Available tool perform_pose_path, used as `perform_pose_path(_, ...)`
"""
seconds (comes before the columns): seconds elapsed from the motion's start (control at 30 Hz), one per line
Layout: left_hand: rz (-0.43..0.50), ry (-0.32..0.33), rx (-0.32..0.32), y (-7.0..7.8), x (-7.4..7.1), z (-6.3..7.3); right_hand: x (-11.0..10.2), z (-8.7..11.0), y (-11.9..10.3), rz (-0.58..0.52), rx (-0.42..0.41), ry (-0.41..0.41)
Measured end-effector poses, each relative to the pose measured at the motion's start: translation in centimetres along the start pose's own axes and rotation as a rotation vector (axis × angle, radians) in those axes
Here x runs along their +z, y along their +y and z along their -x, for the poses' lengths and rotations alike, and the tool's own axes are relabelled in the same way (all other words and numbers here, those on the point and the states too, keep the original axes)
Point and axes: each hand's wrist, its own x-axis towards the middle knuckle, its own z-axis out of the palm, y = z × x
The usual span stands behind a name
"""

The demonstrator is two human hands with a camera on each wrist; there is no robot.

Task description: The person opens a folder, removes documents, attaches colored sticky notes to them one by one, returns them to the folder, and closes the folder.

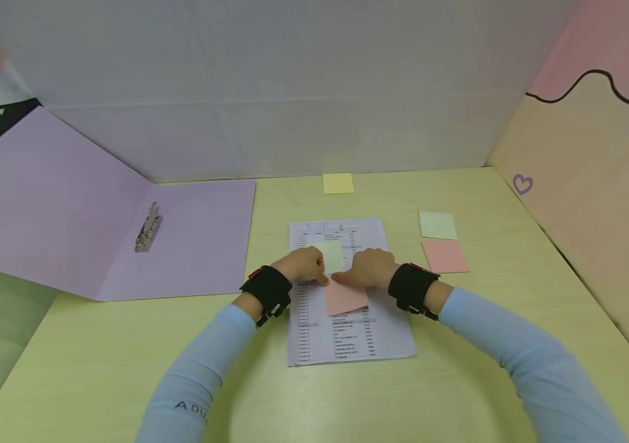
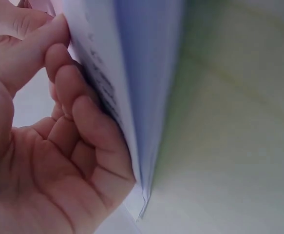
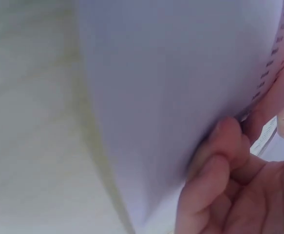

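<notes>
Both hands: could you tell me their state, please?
Left hand: closed, thumb at the square pink paper note atop white printed sheets.
Right hand: closed, thumb at the same note.

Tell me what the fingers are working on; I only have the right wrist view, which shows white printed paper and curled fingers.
Observer: In the head view, the left hand and the right hand meet at the far edge of a pink square paper note lying on white printed paper sheets.
Operator: Is any other note on those sheets?
Observer: Yes, a pale green square paper note lies just beyond the pink one.
Operator: And what is on the table to the left of the sheets?
Observer: An open, flat-sided purple folder with a silver metal clip near its fold.
</notes>
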Motion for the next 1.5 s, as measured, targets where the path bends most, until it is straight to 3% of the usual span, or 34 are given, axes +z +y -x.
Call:
perform_pose_path(0.2, 0.006, 0.002, 0.0, 0.0, 0.0, 0.1, -0.4, 0.1, -0.5, 0.044, 0.038, -0.008)
perform_pose_path(0.5, 0.025, 0.014, -0.015, 0.0, -0.1, 0.3, -0.9, 0.1, 0.9, -0.016, 0.015, -0.005)
perform_pose_path(0.7, 0.004, 0.025, 0.008, -0.2, -0.1, 0.3, -1.1, 0.2, 3.0, -0.058, -0.045, -0.017)
perform_pose_path(0.93, -0.006, 0.012, 0.043, -0.7, 0.0, 0.0, -0.9, 0.5, 4.4, -0.157, -0.173, 0.011)
perform_pose_path(1.3, -0.014, -0.032, 0.065, -0.8, -0.1, -0.2, -1.0, 1.2, 3.2, -0.062, -0.128, 0.033)
perform_pose_path(1.5, -0.026, -0.04, 0.077, -0.8, -0.1, 0.0, -0.8, 0.6, 1.1, -0.034, -0.17, 0.074)
